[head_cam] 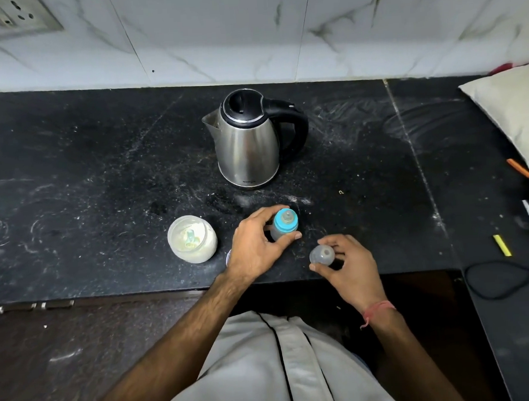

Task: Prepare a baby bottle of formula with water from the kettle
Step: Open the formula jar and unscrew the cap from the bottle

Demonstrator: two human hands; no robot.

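A baby bottle with a blue collar and a clear teat stands upright on the black counter. My left hand grips its body from the left, thumb in front and fingers behind. My right hand holds the bottle's clear domed cap just above the counter, to the right of the bottle. A steel kettle with a black lid and handle stands behind them, lid shut, spout pointing left. An open clear jar of pale formula powder with a scoop inside sits left of my left hand.
Marble wall tiles and a socket plate lie behind the counter. At the right are a pillow, an orange pen, a yellow strip and a black cable. A small clear lid edge peeks out beside my left wrist.
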